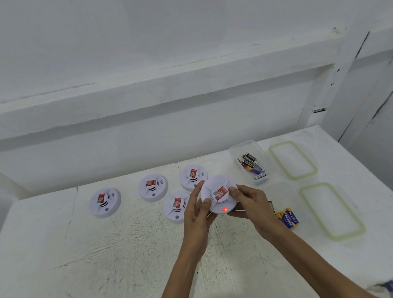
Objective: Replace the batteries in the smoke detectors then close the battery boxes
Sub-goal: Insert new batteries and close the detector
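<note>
Because the round white plastic smoke detector (218, 202) looks light, rigid and smooth, the left grip (195, 216) and right grip (252, 204) sensibly clasp its rim from opposite sides above the white tabletop (129, 257).

layout | round white plastic smoke detector (219, 196) is being held over the scuffed white table (105, 261) | four more white detectors (104, 202) (153, 187) (193, 176) (176, 206) are lying left of it | clear plastic tub (234, 150) holding loose dark batteries (251, 164) is sitting behind-right of it | two green-rimmed lids (282, 143) (315, 185) are lying further right | blue-and-yellow batteries (288, 218) are lying right of it, nearer the person
</note>
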